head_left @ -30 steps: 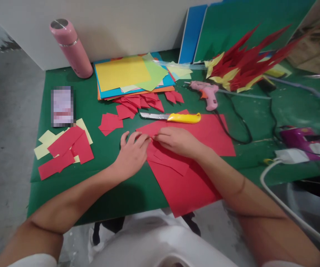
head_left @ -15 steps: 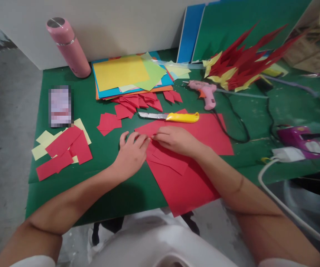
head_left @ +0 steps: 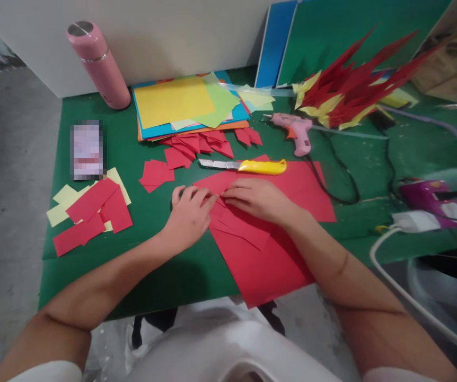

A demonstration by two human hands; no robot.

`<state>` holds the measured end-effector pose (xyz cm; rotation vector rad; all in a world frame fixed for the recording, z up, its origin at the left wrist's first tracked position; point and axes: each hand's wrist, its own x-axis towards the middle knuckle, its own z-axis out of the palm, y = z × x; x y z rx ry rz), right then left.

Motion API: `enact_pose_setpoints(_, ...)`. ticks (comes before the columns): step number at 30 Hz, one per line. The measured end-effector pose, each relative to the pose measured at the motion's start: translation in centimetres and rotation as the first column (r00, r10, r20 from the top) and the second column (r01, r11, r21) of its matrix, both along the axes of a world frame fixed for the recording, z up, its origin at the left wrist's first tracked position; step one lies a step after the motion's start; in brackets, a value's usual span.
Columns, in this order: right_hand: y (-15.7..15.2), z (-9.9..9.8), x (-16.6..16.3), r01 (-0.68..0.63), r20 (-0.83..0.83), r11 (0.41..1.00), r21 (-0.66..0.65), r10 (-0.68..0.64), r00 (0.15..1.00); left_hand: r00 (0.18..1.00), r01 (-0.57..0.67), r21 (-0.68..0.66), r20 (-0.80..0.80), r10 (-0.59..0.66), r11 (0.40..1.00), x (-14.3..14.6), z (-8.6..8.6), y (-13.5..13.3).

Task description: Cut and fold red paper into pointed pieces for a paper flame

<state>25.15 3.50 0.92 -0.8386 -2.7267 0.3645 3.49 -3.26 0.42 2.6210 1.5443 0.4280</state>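
Paper point(head_left: 217, 208) lies where my left hand point(head_left: 186, 216) and right hand point(head_left: 258, 200) nearly meet over a red sheet point(head_left: 276, 273); I can't tell their grip. Folded pieces point(head_left: 179, 158) beyond look finished; flat strips point(head_left: 92, 201), unworked.

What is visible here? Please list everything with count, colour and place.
Bottle: 1, pink, back left
Pixelated object: 1, lilac, before bottle
Paper scraps: several, red and yellow, left
Paper stack: 1, multicoloured, back
Small pieces: many, red, before stack
Cutter: 1, yellow, middle
Glue gun: 1, pink, right of stack
Large sheets: apparently 2, red, centre
Spiky craft: 1, red and yellow, back right
Boards: at least 2, blue and green, back
Device: 1, purple, right
Cords: several, black and white, right
Blurred object: 1, brown, back right
Table: 1, green, beneath
Panel: 1, white, behind
Floor: 1, grey, left
Shirt: 1, white, bottom
Left hand: 1, at large sheets
Right hand: 1, likewise
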Motion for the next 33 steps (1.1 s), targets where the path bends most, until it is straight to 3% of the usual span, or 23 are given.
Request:
enact_pose_setpoints(12, 0.2, 0.4, 0.0, -0.048, 0.103, 0.997, 0.06, 0.042, 0.994, 0.999, 0.027, -0.009, -0.027, -0.027, 1.0, -0.2, 0.1, 0.2)
enact_pose_setpoints(24, 0.7, 1.6, 1.2, -0.045, 0.093, 0.998, -0.033, 0.048, 0.995, 0.999, 0.007, -0.025, -0.05, -0.008, 1.0, -0.1, 0.1, 0.0)
enact_pose_setpoints(33, 0.8, 1.0, 1.3, -0.035, 0.053, 0.999, 0.015, 0.034, 0.998, 0.998, 0.053, 0.031, -0.026, -0.052, 0.998, -0.2, -0.3, 0.1)
